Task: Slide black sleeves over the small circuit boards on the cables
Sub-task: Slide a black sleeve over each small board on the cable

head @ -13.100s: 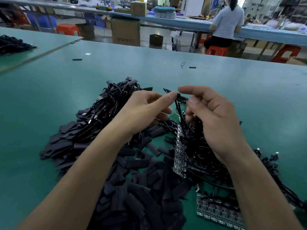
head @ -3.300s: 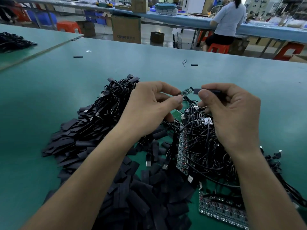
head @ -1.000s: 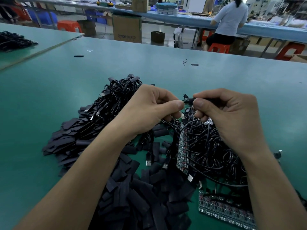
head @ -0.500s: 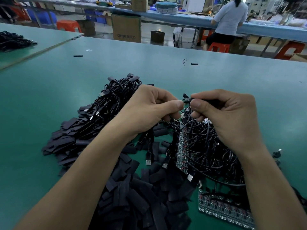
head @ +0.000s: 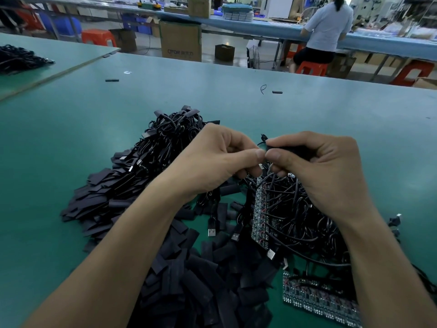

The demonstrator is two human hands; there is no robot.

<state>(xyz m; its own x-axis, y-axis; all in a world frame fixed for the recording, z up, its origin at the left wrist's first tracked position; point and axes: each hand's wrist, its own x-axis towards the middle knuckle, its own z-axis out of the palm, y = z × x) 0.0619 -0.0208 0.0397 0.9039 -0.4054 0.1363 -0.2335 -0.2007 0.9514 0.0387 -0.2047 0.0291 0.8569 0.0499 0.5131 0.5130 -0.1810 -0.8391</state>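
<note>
Black sleeve (head: pixel 292 149) pinched in right hand (head: pixel 327 172), left hand (head: pixel 212 163) pinching its cable (head: pixel 263 138) alongside, above green table (head: pixel 71 138)

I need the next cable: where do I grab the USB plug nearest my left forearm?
Take the USB plug by its black body just behind the silver shell, probably from straight above: it lies flat on the green mat, shell towards you, cable end pointing away.
</note>
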